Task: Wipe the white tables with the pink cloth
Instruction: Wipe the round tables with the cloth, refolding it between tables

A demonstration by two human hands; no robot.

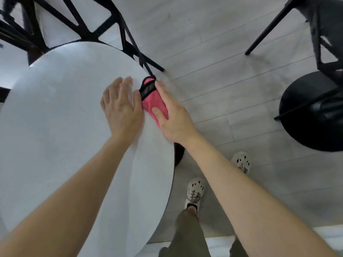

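Note:
A round white table (61,115) fills the left of the head view. A pink cloth (153,101) with a black trim lies bunched at the table's right edge. My right hand (172,115) holds the cloth, thumb on top and fingers along its outer side at the rim. My left hand (120,106) lies flat on the tabletop just left of the cloth, fingers straight, its thumb touching the cloth's black edge.
Black chairs (104,25) stand behind the table, one leg reaching down near the cloth. A round black table base (311,112) and another black chair (323,34) stand on the grey plank floor at right. My feet in white shoes (194,193) stand beside the table.

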